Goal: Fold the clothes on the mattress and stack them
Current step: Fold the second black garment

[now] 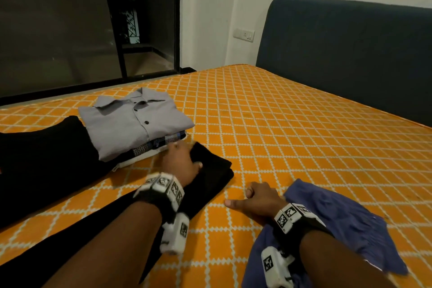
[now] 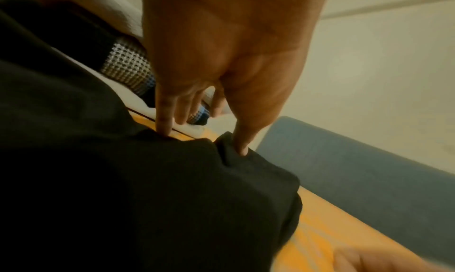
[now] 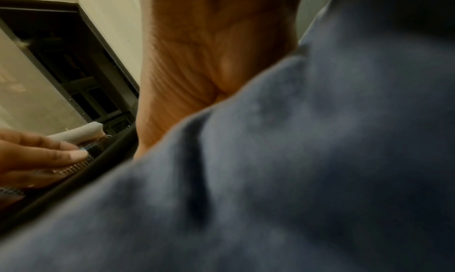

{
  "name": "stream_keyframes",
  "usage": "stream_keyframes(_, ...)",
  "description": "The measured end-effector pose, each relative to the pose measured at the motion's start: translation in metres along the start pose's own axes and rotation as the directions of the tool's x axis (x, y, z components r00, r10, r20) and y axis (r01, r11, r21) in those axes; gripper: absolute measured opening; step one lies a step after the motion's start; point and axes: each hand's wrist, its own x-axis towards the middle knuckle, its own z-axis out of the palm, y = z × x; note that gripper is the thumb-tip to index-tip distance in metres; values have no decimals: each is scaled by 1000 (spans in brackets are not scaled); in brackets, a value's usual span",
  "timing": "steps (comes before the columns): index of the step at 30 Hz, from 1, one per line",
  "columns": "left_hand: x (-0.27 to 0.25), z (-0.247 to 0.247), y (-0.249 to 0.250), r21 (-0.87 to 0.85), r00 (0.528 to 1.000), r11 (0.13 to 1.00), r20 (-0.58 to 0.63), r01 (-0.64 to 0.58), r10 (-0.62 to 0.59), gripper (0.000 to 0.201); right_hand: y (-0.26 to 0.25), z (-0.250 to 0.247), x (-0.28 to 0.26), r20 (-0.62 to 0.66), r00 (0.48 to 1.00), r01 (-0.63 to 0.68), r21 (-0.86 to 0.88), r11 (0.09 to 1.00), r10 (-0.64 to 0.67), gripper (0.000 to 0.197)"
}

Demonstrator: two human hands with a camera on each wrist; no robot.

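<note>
Black garment (image 1: 210,170): long, dark, laid across the orange mattress (image 1: 292,124), near end doubled over just beside the stack (image 1: 138,124) of folded shirts, grey one on top. Left hand (image 1: 180,161): fingers extended, tips pressing the folded end flat, grasping nothing. Right hand (image 1: 259,196): loosely curled, thumb out, resting on the mattress, holding nothing, wrist over a crumpled blue garment (image 1: 339,229). Step judged: mid-fold of the black piece. Next move likely needs another fold, then lifting it onto the stack
</note>
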Motion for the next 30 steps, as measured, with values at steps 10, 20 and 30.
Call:
stream_keyframes(10,-64,37,52,295,933,885,122,-361,340,56,4,7,7,-33,999,-11,-31,999,10,96)
stream_keyframes(20,-75,38,78,129,916,909,110,-397,385,29,48,25,55,99,985,-169,484,859,139,87)
stream_keyframes(30,-117,-24,5,146,884,943,414,-300,217,63,17,5,36,64,997,-68,361,930,48,57)
